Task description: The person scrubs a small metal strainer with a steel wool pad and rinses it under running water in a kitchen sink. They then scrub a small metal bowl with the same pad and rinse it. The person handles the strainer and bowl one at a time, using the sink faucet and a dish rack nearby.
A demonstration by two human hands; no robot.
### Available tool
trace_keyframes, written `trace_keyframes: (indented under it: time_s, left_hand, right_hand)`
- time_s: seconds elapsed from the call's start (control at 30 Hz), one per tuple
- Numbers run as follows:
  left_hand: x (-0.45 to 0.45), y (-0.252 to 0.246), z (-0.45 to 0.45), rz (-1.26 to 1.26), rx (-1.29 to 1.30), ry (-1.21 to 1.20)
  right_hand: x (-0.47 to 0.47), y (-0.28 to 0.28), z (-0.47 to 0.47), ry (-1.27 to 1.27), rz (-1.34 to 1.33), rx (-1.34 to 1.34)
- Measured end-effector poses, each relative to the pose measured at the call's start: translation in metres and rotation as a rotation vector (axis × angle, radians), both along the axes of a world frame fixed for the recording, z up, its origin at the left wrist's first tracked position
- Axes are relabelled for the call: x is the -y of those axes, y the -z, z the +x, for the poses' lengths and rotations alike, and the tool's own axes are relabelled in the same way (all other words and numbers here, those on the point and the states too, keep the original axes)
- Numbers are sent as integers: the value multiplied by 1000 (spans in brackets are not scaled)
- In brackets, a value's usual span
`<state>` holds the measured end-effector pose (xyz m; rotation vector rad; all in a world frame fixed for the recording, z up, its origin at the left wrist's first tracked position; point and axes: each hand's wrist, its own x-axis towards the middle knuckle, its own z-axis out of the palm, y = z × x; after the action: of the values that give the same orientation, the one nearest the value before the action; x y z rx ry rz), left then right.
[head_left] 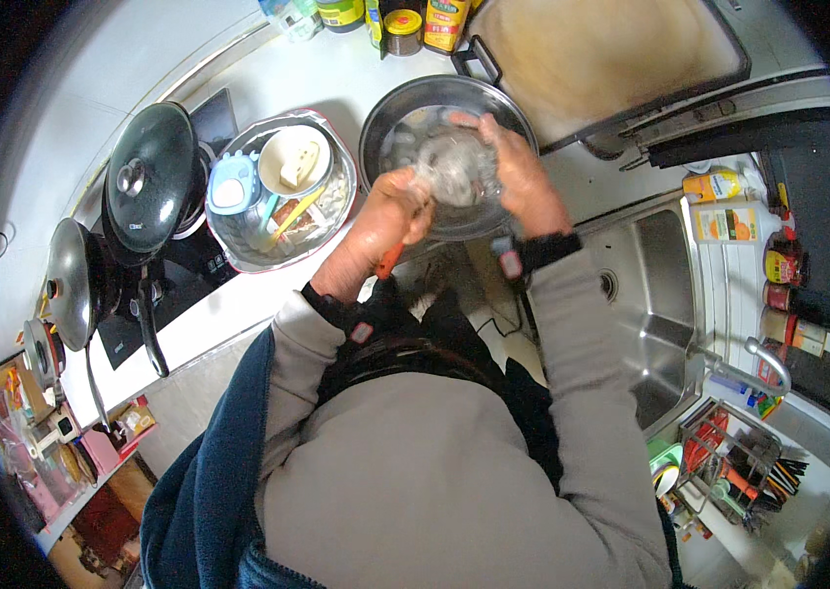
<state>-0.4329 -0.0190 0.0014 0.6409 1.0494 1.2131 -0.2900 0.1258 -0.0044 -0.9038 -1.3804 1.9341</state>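
A round metal basin (pixel 378 173) with water and pale pieces in it stands on the counter before me. My left hand (pixel 391 213) is closed at its near left rim. Out of the bottom of that fist pokes an orange end (pixel 389 261), perhaps a handle; what it belongs to is hidden. Over the basin, between both hands, is a clear, greyish blurred thing (pixel 455 173), too smeared to name. At its right side my right hand (pixel 521 166) is curved inside the basin, its grip unclear. An orange piece (pixel 462 118) shows near the right fingertips.
Left of the basin, a foil-lined bowl (pixel 345 158) holds a white cup (pixel 293 158) and a blue container (pixel 233 188). Lidded pans (pixel 150 177) stand on a black cooktop. A griddle (pixel 606 59) lies behind right. A steel sink (pixel 650 294) and bottles (pixel 728 221) are right.
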Motion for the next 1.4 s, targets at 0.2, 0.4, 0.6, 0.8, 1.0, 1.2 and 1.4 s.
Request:
trace_keyframes:
  time_s: [0.2, 0.4, 0.6, 0.8, 1.0, 1.2, 1.4]
  left_hand:
    - [-23, 5, 19, -218, 198, -249]
    - [-5, 3, 12, -100, -285, 85]
    - [-16, 9, 6, -150, 325, -255]
    - [-9, 9, 5, -127, -97, -31]
    - [-13, 20, 10, 144, -715, -36]
    - [-3, 19, 2, 92, -612, 124]
    - [-14, 11, -4, -102, 81, -59]
  right_hand:
    - [67, 35, -33, 636, 940, 577]
    - [-11, -1, -14, -76, 483, 739]
    - [31, -2, -26, 190, 536, 812]
    - [18, 3, -33, 159, 108, 471]
    - [39, -18, -36, 298, 1050, 839]
    - [-17, 20, -15, -299, 391, 581]
    - [2, 57, 3, 74, -287, 93]
